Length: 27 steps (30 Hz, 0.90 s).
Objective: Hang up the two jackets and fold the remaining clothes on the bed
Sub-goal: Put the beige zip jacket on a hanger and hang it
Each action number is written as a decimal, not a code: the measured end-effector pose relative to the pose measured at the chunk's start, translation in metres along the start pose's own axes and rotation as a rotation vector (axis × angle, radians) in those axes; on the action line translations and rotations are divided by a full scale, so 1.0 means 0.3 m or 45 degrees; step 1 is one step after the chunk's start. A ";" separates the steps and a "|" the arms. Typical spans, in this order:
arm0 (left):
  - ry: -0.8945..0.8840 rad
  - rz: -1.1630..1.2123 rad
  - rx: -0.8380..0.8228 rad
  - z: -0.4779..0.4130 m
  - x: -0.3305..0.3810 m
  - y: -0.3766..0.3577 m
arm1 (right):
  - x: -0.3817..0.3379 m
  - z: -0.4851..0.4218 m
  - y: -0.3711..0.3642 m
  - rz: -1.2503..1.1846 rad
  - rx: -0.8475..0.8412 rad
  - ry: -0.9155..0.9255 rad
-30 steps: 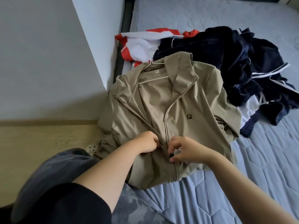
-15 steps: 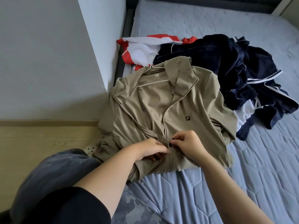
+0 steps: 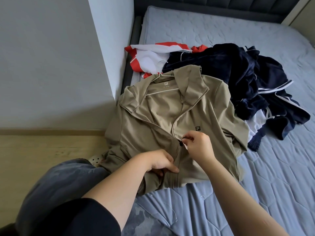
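A tan jacket (image 3: pixel 211 106) lies front-up on the bed (image 3: pixel 255 176) with a thin white hanger (image 3: pixel 162 90) inside its collar. My right hand (image 3: pixel 198 145) pinches the black zipper pull (image 3: pixel 182 140) about halfway up the front. My left hand (image 3: pixel 159 162) presses and grips the jacket's lower front beside the zipped part. Behind the jacket lie a heap of navy clothes with white stripes (image 3: pixel 238 79) and a red and white garment (image 3: pixel 153 57).
A grey wall corner (image 3: pixel 105 65) stands at the left of the bed, with wooden floor (image 3: pixel 42 150) below it. A dark headboard (image 3: pixel 204 5) runs along the far end. My knee in grey trousers (image 3: pixel 59 184) rests at the bed's edge.
My right hand has drawn the zipper pull farther up the jacket's front. My left hand stays low on the hem side, holding the fabric.
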<state>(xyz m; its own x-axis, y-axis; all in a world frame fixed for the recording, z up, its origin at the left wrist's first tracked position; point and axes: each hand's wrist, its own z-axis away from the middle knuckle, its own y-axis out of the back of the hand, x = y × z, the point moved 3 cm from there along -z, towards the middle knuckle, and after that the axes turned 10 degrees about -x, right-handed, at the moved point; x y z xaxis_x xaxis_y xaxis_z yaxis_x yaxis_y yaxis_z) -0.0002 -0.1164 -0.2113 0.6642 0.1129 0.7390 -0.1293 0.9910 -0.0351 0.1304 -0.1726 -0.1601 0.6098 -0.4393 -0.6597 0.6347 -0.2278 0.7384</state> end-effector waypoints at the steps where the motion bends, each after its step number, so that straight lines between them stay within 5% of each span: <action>1: -0.009 -0.014 0.013 0.001 0.000 0.002 | 0.000 -0.005 0.001 -0.014 -0.009 -0.013; 8: -0.261 0.352 0.259 0.001 0.031 0.024 | -0.039 -0.023 0.017 -0.105 -0.171 0.062; 13: -0.254 0.471 0.249 0.004 0.040 0.039 | -0.056 -0.017 -0.001 -0.118 -0.173 0.059; 21: -0.081 0.136 0.178 0.027 0.041 0.053 | -0.071 -0.053 0.009 -0.046 0.084 0.069; 27: -0.125 0.086 0.409 0.021 0.019 0.077 | -0.073 -0.088 0.020 -0.080 -0.065 0.076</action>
<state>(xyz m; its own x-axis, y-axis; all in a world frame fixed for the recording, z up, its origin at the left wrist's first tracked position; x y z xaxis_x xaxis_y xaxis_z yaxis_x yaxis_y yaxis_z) -0.0040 -0.0932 -0.2036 0.5743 0.1544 0.8039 -0.4063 0.9063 0.1162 0.1334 -0.1413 -0.1449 0.5944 -0.3723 -0.7128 0.6950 -0.2082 0.6882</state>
